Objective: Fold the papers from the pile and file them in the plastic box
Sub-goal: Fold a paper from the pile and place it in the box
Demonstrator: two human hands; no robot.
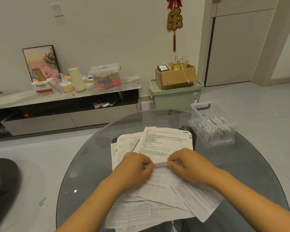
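Both forearms come in from the bottom edge, and the left hand (137, 166) and right hand (186, 164) are each pinching one end of a folded paper strip (160, 164), fingers curled round it, holding it just over the pile of papers (157, 186) on the round glass table (84, 164). Looks to me like this sheet is nearly done: it's already down to a narrow, flat white band, probably getting its last crease pressed in.

Progress-wise I'd guess somewhere in the middle. The clear plastic box (213, 124), off to the right on the table and well apart from the hands, already has a row of folded papers (214, 129) standing on edge inside. But plenty of loose printed leaflets are left in the pile, wrinkled, overlapping, showing old fold lines, so lots of folding to go.
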